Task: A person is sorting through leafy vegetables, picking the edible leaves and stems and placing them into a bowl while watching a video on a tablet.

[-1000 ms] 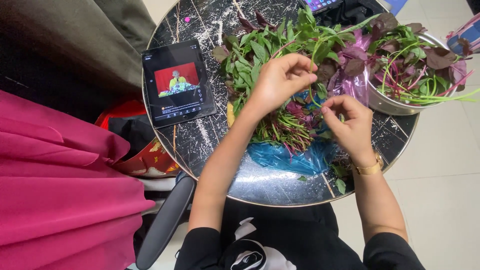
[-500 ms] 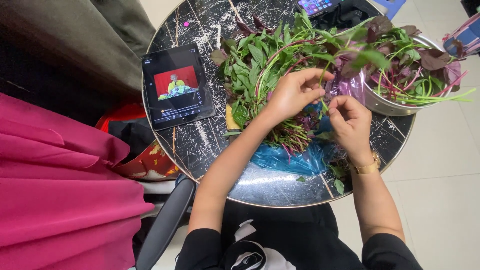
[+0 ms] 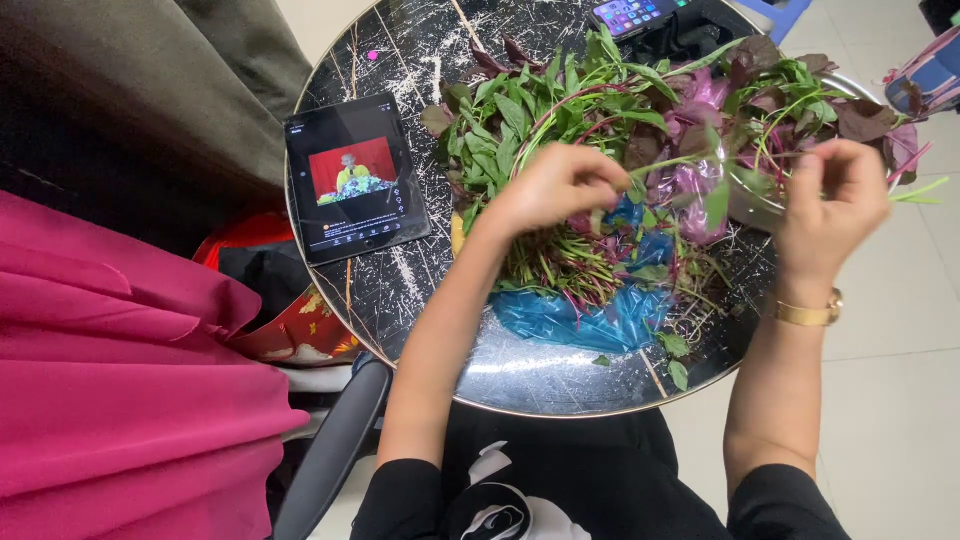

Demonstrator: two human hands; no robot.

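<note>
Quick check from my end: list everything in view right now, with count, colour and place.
table: one, round, black marbled, centre
greens: one pile, green with red stems, on the table
blue bag: one, under the greens
purple bag: one, right of the pile
bowl: one, metal, far right, holding picked leaves
tablet: one, black, screen lit, table's left
phone: one, top edge
pink cloth: left side
left hand: closed on a stem, over the pile
right hand: pinching greens over the bowl, gold watch on wrist
</note>
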